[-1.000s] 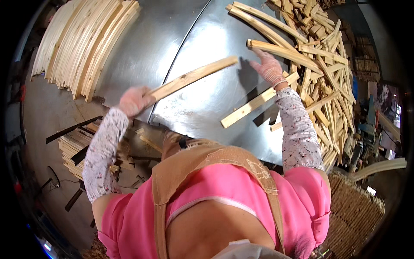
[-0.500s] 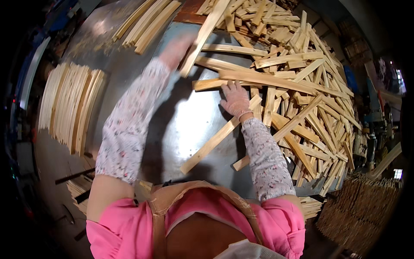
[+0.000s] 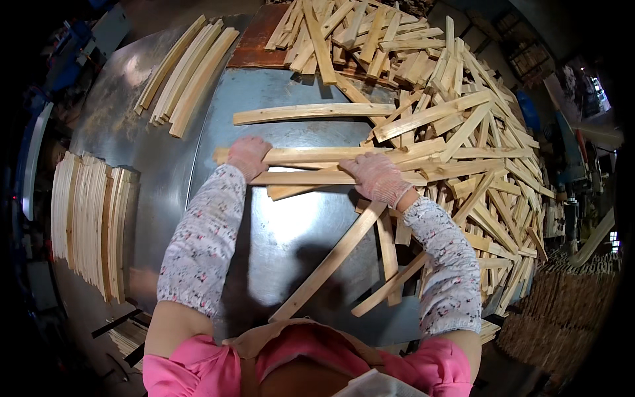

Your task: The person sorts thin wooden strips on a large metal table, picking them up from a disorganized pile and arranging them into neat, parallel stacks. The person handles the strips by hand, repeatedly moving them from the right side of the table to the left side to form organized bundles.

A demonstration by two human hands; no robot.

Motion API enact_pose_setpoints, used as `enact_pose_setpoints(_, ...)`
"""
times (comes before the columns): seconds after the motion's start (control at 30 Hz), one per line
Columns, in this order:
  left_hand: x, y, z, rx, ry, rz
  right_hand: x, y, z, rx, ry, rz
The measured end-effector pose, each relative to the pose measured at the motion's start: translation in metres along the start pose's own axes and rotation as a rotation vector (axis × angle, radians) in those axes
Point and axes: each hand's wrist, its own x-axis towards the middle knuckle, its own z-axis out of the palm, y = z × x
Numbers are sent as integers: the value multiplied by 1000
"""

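So the upper strip and the lower strip lie crossways on the tabletop, roughly side by side, spanning the gap between the two hands. The left hand has its fingers curled over the upper strip close to its left end, gripping it, with the lower strip's left end right up against that hand. The right hand is palm down on top of the lower strip, fingers spread a bit; can't tell if it's gripping or just resting, since its underside is hidden. A third strip pokes out at an angle from under the lower one.

Compared with half a second ago, the left hand has come down from a steeply slanted piece farther up and is now on the upper strip. The far strip now lies more on its own, reaching out left of the pile.

Nearer the body, a long diagonal strip runs down-left from below the right hand. The big messy pile fills the right side, a neat stack sits at the left edge, and a few loose strips lie up top left.
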Motion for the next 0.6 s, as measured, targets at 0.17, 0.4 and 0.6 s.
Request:
enact_pose_setpoints(0.17,-108,-87,55,-101,94,-27,62,-14,-70,-120,116,-116)
enact_pose_setpoints(0.4,-310,-90,88,-288,-30,-441,185,35,14,-120,192,79)
enact_pose_setpoints(0.6,-411,-58,126,-439,-9,-703,208,17,28,-110,71,237)
